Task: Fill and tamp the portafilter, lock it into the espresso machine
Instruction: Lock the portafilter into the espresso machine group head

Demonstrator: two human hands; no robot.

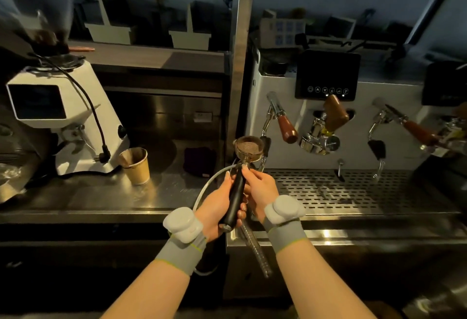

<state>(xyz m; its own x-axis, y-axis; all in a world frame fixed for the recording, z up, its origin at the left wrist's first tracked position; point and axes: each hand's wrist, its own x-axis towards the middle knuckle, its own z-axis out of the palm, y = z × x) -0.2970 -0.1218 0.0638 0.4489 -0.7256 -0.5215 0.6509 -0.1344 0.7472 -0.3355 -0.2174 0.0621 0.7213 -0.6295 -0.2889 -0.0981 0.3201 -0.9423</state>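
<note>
I hold the portafilter level in front of me, its metal basket filled with brown ground coffee. Its black handle points back toward me. My left hand wraps the handle from the left. My right hand grips the handle's upper part near the basket neck. The espresso machine stands to the right, with a bare group head just right of the basket and a dark control panel above it.
A white grinder stands at the left, with a paper cup beside it on the steel counter. Wooden-handled steam levers jut from the machine front. The slotted drip tray lies under the group head. A dark cloth sits behind.
</note>
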